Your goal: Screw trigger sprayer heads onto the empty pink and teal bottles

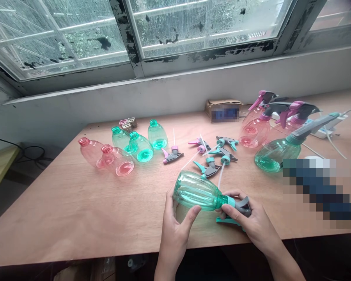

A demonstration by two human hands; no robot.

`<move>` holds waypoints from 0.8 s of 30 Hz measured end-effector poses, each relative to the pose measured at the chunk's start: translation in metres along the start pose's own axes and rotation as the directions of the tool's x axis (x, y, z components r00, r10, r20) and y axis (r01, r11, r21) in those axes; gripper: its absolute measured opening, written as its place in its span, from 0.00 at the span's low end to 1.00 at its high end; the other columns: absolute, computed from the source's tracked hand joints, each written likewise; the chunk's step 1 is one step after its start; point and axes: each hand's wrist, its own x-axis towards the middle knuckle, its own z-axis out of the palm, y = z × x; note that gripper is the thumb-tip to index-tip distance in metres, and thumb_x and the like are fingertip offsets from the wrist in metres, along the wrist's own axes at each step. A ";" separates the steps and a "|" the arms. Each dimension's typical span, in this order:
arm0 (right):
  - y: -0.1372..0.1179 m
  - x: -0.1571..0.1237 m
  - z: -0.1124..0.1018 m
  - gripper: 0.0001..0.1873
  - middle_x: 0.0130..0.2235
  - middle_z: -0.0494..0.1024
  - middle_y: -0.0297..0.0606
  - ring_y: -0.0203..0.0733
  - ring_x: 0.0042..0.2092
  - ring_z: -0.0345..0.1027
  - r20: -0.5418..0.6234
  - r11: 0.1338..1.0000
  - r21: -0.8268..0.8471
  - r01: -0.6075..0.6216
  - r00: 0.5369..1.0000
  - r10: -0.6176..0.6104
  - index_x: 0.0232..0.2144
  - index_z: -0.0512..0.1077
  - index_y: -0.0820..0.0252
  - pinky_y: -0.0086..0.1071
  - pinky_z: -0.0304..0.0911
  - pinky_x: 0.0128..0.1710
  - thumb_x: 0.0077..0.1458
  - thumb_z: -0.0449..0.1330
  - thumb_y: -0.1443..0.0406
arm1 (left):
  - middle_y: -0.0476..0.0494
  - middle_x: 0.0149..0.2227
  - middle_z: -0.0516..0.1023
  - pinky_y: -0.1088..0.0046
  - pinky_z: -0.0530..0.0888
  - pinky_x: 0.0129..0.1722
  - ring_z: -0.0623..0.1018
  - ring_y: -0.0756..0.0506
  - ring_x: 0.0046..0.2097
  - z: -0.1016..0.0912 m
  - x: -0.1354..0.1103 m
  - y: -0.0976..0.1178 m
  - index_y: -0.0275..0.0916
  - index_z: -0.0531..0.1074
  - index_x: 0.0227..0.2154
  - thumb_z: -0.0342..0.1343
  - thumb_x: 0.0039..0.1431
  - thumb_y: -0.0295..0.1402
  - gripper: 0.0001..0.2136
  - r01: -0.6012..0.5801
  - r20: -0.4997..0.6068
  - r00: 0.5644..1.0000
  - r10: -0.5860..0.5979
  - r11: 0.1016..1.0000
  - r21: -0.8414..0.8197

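Observation:
My left hand (175,222) wraps round the body of a teal spray bottle (197,192) held on its side just above the table's front edge. My right hand (250,220) grips the grey and teal trigger head (240,208) fitted at the bottle's neck. Loose trigger heads with white tubes (213,154) lie on the table just beyond the bottle. Empty pink bottles (114,158) and empty teal bottles (140,144) lie further left.
Assembled pink spray bottles (263,121) and an assembled teal one (283,152) lie at the right. A cardboard box (224,109) and a white power strip (327,130) sit by the wall. Small tan blocks (128,124) rest at the back. The wooden table (76,207) ends near my wrists.

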 end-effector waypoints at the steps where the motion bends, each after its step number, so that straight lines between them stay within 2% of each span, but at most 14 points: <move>1: 0.000 0.000 0.000 0.20 0.28 0.82 0.33 0.46 0.33 0.77 -0.004 1.000 0.001 0.000 1.000 0.000 0.42 0.77 0.56 0.40 0.73 0.38 0.58 0.71 0.49 | 0.42 0.61 0.77 0.55 0.66 0.66 0.73 0.35 0.65 0.000 0.000 0.000 0.47 0.67 0.62 0.67 0.64 0.42 0.26 0.001 0.000 1.000 -0.001 1.000 0.000; 8: -0.001 0.000 0.001 0.19 0.27 0.82 0.32 0.46 0.32 0.77 -0.012 1.000 0.007 0.008 1.000 -0.008 0.41 0.77 0.55 0.38 0.73 0.38 0.57 0.72 0.49 | 0.41 0.63 0.75 0.55 0.65 0.67 0.72 0.35 0.67 0.000 -0.001 0.000 0.47 0.66 0.62 0.67 0.64 0.42 0.26 -0.003 0.000 1.000 0.003 1.000 0.001; 17: -0.001 0.000 0.001 0.20 0.28 0.82 0.33 0.48 0.32 0.78 -0.015 1.000 -0.008 0.005 1.000 -0.006 0.43 0.77 0.55 0.41 0.73 0.38 0.57 0.72 0.49 | 0.42 0.57 0.80 0.57 0.69 0.63 0.76 0.35 0.63 0.000 -0.001 0.000 0.46 0.71 0.57 0.68 0.62 0.43 0.23 0.007 -0.027 1.000 -0.007 1.000 0.004; 24: 0.000 0.000 0.002 0.21 0.28 0.82 0.33 0.46 0.32 0.78 -0.031 1.000 -0.007 0.010 0.999 -0.010 0.43 0.77 0.55 0.40 0.73 0.37 0.57 0.72 0.48 | 0.41 0.59 0.79 0.55 0.68 0.64 0.75 0.34 0.64 0.000 0.001 -0.001 0.46 0.68 0.61 0.67 0.63 0.42 0.26 0.007 -0.009 1.000 -0.007 1.000 0.003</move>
